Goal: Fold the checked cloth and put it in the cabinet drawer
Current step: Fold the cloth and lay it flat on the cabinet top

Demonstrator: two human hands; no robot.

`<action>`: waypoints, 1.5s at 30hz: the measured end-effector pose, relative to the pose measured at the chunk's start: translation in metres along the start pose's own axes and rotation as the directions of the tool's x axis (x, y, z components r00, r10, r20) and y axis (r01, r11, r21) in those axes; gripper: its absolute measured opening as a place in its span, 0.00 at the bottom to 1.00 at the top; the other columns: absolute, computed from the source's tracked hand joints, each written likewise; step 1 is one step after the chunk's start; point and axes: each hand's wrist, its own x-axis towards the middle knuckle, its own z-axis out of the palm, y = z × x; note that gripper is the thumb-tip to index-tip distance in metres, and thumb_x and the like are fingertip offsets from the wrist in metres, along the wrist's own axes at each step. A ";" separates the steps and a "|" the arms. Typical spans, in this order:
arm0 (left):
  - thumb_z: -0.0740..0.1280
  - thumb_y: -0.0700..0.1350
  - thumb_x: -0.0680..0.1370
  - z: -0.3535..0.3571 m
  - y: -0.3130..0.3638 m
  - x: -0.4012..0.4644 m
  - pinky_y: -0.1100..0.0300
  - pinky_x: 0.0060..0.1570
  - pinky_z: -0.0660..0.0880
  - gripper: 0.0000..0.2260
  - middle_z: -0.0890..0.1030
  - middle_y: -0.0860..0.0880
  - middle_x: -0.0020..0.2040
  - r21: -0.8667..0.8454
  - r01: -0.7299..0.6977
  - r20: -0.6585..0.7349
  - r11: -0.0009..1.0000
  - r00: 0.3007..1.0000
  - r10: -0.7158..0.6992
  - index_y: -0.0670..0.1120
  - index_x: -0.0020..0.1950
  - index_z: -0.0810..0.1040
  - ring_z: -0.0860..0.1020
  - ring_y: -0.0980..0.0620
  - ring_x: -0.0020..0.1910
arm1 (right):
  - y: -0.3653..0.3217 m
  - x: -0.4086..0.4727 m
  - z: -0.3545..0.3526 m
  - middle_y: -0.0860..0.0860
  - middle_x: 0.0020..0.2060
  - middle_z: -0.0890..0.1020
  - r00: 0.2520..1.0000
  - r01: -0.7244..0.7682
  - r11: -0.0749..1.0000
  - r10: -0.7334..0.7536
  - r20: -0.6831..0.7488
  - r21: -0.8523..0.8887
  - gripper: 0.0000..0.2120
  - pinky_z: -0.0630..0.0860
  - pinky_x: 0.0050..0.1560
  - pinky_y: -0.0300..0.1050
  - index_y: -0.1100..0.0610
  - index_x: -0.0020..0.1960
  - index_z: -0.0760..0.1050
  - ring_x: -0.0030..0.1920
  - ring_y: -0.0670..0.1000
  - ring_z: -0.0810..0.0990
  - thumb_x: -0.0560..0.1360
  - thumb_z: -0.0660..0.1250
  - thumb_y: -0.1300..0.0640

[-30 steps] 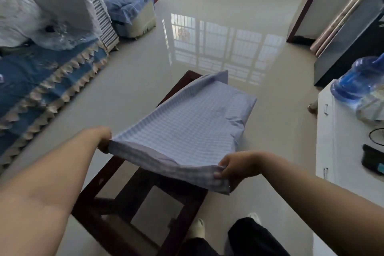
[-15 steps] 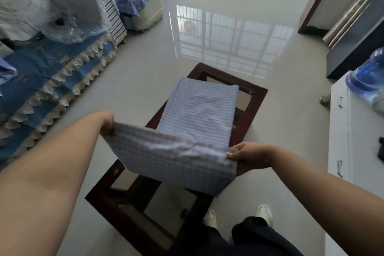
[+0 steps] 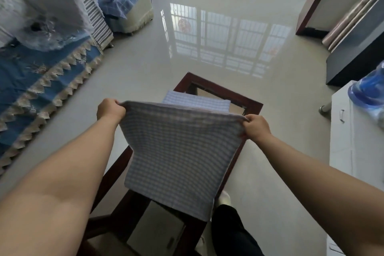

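Person stands over a dark wood-framed glass surface (image 3: 252, 104), both arms out fwd. Left hand (image 3: 110, 108) grips the upper left corner of the checked cloth (image 3: 178, 151); fingers curled tight round the edge, closed on the fabric. Right hand (image 3: 256, 128) does the same at the upper right corner, fingers pinched shut on the cloth. Between the 2 hands the top edge runs taut, w/ a slight sag in the middle.

Cloth is pale blue/lilac check. Near part hangs down from the hands toward the person, covering the middle of the surface frame; its lower edge ends above the glass pane near the bottom of the view. Far part lies flat on the surface beyond the hands, a strip of it showing past the raised edge. So cloth is bent over: one portion lifted, one portion resting.

White cabinet (image 3: 342, 141) stands at the right, w/ a metal handle (image 3: 341, 116) on its front; a blue water bottle (image 3: 368, 89) lies on top. Cabinet is well apart from the cloth. Can't tell if any drawer is open.

Left side: sofa w/ blue cover (image 3: 31, 81) and lace trim. Glossy floor (image 3: 145, 64) reflects a barred window. Dark trouser leg (image 3: 230, 233) and a pale slipper (image 3: 223, 198) show below the cloth.
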 end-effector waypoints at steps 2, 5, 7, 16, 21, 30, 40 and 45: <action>0.64 0.37 0.74 0.016 0.031 0.021 0.55 0.51 0.73 0.09 0.81 0.38 0.53 -0.111 0.020 -0.063 0.994 0.998 -0.027 0.41 0.51 0.81 0.78 0.38 0.55 | -0.010 0.041 -0.004 0.57 0.36 0.82 0.997 0.009 0.999 -0.005 -0.074 0.054 0.09 0.81 0.32 0.45 0.56 0.39 0.78 0.23 0.48 0.81 0.76 0.61 0.61; 0.69 0.42 0.73 0.039 0.072 0.065 0.55 0.58 0.73 0.15 0.80 0.41 0.59 -0.409 -0.017 -0.038 0.912 0.999 0.002 0.41 0.59 0.78 0.78 0.42 0.59 | -0.025 0.102 -0.006 0.60 0.46 0.83 0.994 0.030 0.954 0.003 -0.108 0.297 0.07 0.81 0.49 0.53 0.59 0.52 0.77 0.37 0.51 0.84 0.76 0.63 0.59; 0.74 0.48 0.71 0.064 0.084 0.088 0.53 0.67 0.69 0.34 0.70 0.44 0.70 -0.533 -0.022 0.072 0.846 0.995 0.071 0.44 0.72 0.63 0.70 0.46 0.69 | -0.027 0.128 -0.004 0.58 0.67 0.73 0.998 -0.016 0.865 -0.014 0.057 0.501 0.26 0.73 0.64 0.50 0.56 0.73 0.60 0.63 0.55 0.76 0.78 0.64 0.60; 0.69 0.44 0.76 0.235 -0.059 -0.019 0.47 0.64 0.70 0.29 0.71 0.38 0.69 -0.299 0.510 0.422 0.807 0.829 -0.367 0.38 0.73 0.63 0.72 0.37 0.65 | 0.115 0.086 0.078 0.49 0.75 0.57 0.878 -0.340 0.865 0.152 0.453 0.368 0.37 0.62 0.68 0.45 0.55 0.77 0.47 0.74 0.49 0.58 0.77 0.65 0.55; 0.62 0.48 0.80 0.289 -0.128 -0.078 0.47 0.71 0.63 0.28 0.64 0.38 0.74 -0.235 0.733 0.513 0.638 0.651 -0.559 0.36 0.75 0.59 0.65 0.39 0.72 | 0.204 0.045 0.150 0.60 0.72 0.64 0.815 -0.516 0.837 0.412 0.409 0.185 0.36 0.69 0.65 0.51 0.61 0.75 0.53 0.70 0.57 0.67 0.75 0.68 0.53; 0.59 0.53 0.81 0.362 -0.175 -0.163 0.46 0.69 0.63 0.25 0.63 0.41 0.76 -0.339 0.896 0.805 0.287 0.434 -0.405 0.46 0.76 0.60 0.63 0.43 0.74 | 0.288 -0.027 0.259 0.55 0.57 0.80 0.780 -0.492 0.861 0.369 0.505 0.129 0.29 0.76 0.59 0.50 0.61 0.64 0.73 0.58 0.55 0.79 0.68 0.73 0.49; 0.64 0.59 0.77 0.378 -0.141 -0.207 0.50 0.54 0.71 0.23 0.77 0.44 0.61 -0.494 0.844 0.802 0.208 0.534 -0.266 0.45 0.64 0.73 0.75 0.44 0.60 | 0.274 -0.075 0.217 0.48 0.51 0.82 0.954 0.081 0.991 -0.108 0.281 0.107 0.15 0.77 0.53 0.53 0.49 0.55 0.75 0.52 0.51 0.80 0.72 0.61 0.44; 0.63 0.48 0.79 0.341 -0.106 -0.242 0.53 0.46 0.78 0.11 0.83 0.42 0.41 -0.593 0.803 0.782 -0.058 0.556 -0.283 0.44 0.58 0.74 0.79 0.44 0.44 | 0.248 -0.095 0.155 0.53 0.47 0.79 0.918 0.305 0.952 -0.286 0.273 -0.028 0.18 0.75 0.51 0.55 0.53 0.54 0.71 0.49 0.56 0.78 0.72 0.62 0.42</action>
